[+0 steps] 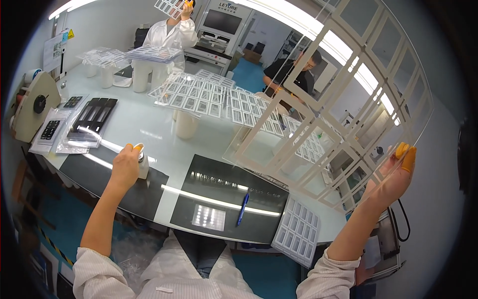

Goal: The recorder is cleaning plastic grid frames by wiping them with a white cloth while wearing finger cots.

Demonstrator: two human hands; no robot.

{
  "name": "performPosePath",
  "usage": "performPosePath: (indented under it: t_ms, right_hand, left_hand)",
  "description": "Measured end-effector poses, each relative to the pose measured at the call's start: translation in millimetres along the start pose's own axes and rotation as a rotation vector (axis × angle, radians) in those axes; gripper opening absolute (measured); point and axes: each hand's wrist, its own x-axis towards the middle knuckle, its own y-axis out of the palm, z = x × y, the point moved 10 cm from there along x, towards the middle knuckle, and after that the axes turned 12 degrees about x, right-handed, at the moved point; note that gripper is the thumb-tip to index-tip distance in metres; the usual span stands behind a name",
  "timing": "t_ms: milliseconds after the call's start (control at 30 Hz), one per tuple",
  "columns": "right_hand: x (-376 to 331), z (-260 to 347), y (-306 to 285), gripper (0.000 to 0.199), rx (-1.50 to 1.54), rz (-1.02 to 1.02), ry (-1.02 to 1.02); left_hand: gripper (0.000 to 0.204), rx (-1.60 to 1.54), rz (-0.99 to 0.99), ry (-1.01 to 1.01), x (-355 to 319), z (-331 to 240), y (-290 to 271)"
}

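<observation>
My right hand (396, 182), with yellow finger cots on its fingertips, grips the lower right edge of a large clear sheet (326, 112) printed with white rectangular frames. The sheet is held up and tilted, and the room shows through it. At the left, my left hand (126, 165), also in yellow finger cots, pinches a small white wipe (141, 147). It presses this at the metal top of a white dispenser bottle (144, 168), which the fingers partly hide. The bottle stands on a dark mat (112, 172).
A blue pen (243, 209) lies on a second dark mat (199, 185). Framed sheets (194, 97) rest on white cylinders (186, 127). A white multi-window stack (298, 229) sits at the front right edge. Black panels (94, 117) lie left. Two co-workers (169, 35) are across the table.
</observation>
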Motion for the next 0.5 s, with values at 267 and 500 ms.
performPosePath:
  t_ms: [267, 500]
  right_hand:
    - [17, 7, -2, 0.026, -0.057, -0.068, 0.043]
    - [22, 16, -8, 0.024, -0.029, -0.075, 0.067]
  left_hand:
    - [0.032, -1.0, 0.188, 0.04, 19, -79, -67]
    - [0.028, -1.232, 0.366, 0.269, 15, -155, -98]
